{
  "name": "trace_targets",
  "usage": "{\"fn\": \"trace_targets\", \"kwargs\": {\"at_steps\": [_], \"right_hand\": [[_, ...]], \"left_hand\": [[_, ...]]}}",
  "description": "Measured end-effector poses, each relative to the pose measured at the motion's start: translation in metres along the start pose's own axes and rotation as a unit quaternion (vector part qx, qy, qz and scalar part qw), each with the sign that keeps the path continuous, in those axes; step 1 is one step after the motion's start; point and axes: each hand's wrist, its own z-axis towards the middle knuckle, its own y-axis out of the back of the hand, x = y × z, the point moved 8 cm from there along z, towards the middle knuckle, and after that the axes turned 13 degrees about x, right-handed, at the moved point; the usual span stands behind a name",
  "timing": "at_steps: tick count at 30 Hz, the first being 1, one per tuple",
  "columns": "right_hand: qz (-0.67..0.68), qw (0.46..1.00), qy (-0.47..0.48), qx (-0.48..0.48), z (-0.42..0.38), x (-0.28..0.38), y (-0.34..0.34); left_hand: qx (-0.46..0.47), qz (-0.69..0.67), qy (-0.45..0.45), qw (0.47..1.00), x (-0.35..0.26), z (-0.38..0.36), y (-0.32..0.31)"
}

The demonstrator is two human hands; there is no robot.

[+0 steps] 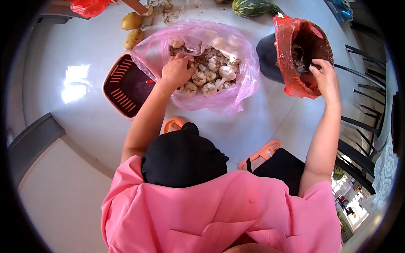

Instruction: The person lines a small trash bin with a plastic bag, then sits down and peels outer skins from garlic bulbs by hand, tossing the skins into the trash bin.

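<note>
A pink plastic bag (244, 71) lies open on the floor, filled with white garlic bulbs (217, 76). My left hand (176, 71) reaches into it, fingers curled down around a bulb among the others. A red plastic bag (291, 46) lines a dark bin (266, 55) to the right, with some peel scraps inside. My right hand (325, 78) is at the red bag's front rim, fingers dipping into its mouth. What the fingers hold is hidden.
A dark red slotted basket (124, 86) sits left of the pink bag. Two potatoes (133, 29), a striped green squash (253, 7) and another red bag (88, 6) lie farther off. My orange sandals (261, 154) rest on the white floor. Black chair legs (358, 122) stand at right.
</note>
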Motion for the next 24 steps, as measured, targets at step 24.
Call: {"fn": "trace_targets", "kwargs": {"at_steps": [24], "right_hand": [[0.113,0.98,0.15,0.059,0.094,0.142,-0.188]], "left_hand": [[0.005,0.105,0.007,0.994,-0.007,0.091,0.03]]}}
